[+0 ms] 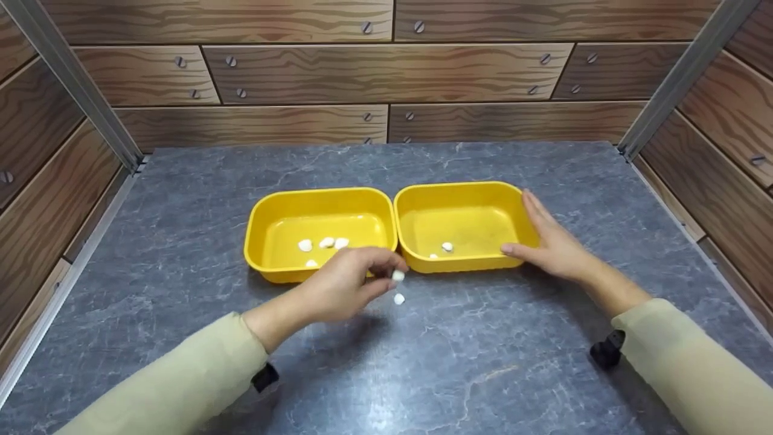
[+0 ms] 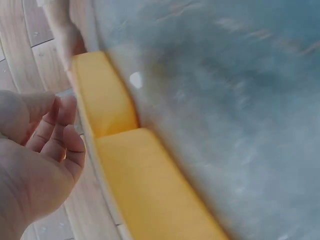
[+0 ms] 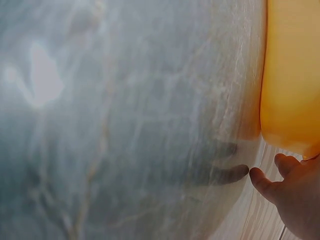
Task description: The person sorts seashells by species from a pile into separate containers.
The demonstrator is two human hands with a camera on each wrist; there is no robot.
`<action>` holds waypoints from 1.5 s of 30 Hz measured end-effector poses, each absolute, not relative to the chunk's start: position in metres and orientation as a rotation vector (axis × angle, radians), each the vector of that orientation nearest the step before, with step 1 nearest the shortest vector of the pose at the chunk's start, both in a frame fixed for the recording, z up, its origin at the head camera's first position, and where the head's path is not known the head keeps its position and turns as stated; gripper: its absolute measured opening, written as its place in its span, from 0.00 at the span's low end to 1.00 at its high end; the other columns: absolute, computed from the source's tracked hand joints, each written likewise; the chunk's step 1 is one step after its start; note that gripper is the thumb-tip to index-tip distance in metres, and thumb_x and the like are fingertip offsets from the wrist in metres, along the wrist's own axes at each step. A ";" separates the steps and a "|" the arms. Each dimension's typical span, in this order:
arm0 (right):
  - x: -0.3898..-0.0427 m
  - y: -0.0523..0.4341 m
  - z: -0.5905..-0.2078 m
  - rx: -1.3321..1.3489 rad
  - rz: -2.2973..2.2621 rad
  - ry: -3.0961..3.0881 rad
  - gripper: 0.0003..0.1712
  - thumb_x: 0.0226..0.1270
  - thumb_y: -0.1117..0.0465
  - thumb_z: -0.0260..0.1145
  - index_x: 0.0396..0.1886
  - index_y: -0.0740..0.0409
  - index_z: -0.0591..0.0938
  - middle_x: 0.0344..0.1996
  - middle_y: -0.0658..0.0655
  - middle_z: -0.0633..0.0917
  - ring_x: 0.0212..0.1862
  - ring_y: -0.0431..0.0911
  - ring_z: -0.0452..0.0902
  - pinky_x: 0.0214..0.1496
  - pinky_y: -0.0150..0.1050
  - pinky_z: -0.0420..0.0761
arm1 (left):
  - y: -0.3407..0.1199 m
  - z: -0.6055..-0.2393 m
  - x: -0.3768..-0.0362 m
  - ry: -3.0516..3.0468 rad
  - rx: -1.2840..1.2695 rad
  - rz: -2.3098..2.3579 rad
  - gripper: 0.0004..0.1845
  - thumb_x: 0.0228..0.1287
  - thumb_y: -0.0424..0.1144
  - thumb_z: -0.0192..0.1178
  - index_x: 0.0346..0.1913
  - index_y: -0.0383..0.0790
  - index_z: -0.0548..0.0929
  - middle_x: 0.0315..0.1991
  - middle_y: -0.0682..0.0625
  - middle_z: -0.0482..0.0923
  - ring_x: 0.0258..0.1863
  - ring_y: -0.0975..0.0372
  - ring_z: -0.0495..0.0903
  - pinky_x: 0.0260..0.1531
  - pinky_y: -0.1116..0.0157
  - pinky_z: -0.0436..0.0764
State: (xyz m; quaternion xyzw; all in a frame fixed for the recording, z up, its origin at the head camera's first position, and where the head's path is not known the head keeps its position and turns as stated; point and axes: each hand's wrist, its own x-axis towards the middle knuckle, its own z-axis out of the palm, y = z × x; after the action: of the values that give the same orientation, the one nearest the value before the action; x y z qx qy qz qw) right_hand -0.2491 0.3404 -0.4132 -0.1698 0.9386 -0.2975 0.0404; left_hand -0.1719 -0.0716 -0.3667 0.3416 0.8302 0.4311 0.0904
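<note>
Between the thumb and fingertips of my left hand point(image 1: 347, 281) a small white pebble-like piece point(image 1: 398, 275) is pinched, in front of where two yellow tubs meet. Just below it, another white piece point(image 1: 399, 299) shows against the tabletop. The left tub point(image 1: 320, 194) holds several white pieces point(image 1: 305, 245), partly hidden by that hand. Inside the right tub point(image 1: 453, 188) a white piece point(image 1: 447, 247) lies near the front wall, with part of another beside it. My right hand point(image 1: 558, 244) rests against this tub's right end, fingers extended along the side and thumb at the front rim.
The tubs stand side by side on a grey marbled tabletop point(image 1: 459, 356). Wood-patterned panels point(image 1: 386, 72) rise behind and at both sides, with metal posts point(image 1: 78, 90) at the back corners.
</note>
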 end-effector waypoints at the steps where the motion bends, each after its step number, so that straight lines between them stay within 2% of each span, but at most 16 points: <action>1: -0.249 0.341 -0.413 -0.515 -0.909 2.875 0.66 0.73 0.42 0.71 0.87 0.60 0.36 0.86 0.64 0.36 0.83 0.72 0.38 0.80 0.72 0.43 | -0.070 -0.363 -0.175 2.481 1.025 1.281 0.09 0.75 0.29 0.64 0.53 0.42 0.87 0.42 0.53 0.86 0.42 0.63 0.82 0.46 0.62 0.85; 11: -0.246 0.342 -0.417 -0.486 -0.888 2.872 0.66 0.72 0.41 0.71 0.88 0.57 0.35 0.86 0.63 0.36 0.82 0.74 0.39 0.78 0.75 0.45 | -0.050 -0.331 -0.204 2.550 1.007 1.307 0.08 0.75 0.32 0.67 0.52 0.40 0.87 0.42 0.52 0.86 0.44 0.62 0.82 0.50 0.64 0.84; 20: -0.245 0.344 -0.418 -0.493 -0.906 2.883 0.66 0.72 0.42 0.71 0.87 0.59 0.36 0.86 0.63 0.36 0.83 0.71 0.38 0.79 0.73 0.44 | -0.027 -0.323 -0.237 2.547 0.977 1.299 0.07 0.74 0.34 0.68 0.51 0.40 0.86 0.42 0.52 0.85 0.43 0.60 0.81 0.47 0.66 0.83; 27: -0.246 0.343 -0.417 -0.489 -0.894 2.884 0.67 0.72 0.40 0.71 0.87 0.57 0.35 0.86 0.61 0.36 0.83 0.72 0.39 0.78 0.74 0.45 | -0.015 -0.330 -0.257 2.530 0.880 1.322 0.08 0.74 0.36 0.69 0.51 0.41 0.85 0.42 0.51 0.84 0.44 0.60 0.80 0.44 0.67 0.82; 45: -0.247 0.341 -0.414 -0.492 -0.885 2.887 0.65 0.73 0.40 0.71 0.88 0.56 0.36 0.86 0.60 0.36 0.82 0.73 0.40 0.78 0.74 0.45 | 0.007 -0.369 -0.295 2.573 0.700 1.316 0.07 0.74 0.35 0.68 0.51 0.41 0.86 0.44 0.49 0.82 0.46 0.58 0.78 0.45 0.68 0.81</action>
State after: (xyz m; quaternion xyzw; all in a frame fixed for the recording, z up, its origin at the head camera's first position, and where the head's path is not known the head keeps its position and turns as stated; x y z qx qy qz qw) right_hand -0.2469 0.3414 -0.4144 -0.1606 0.9428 -0.2890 0.0413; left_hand -0.2949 0.0072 -0.3693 0.2344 0.8623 0.4410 0.0837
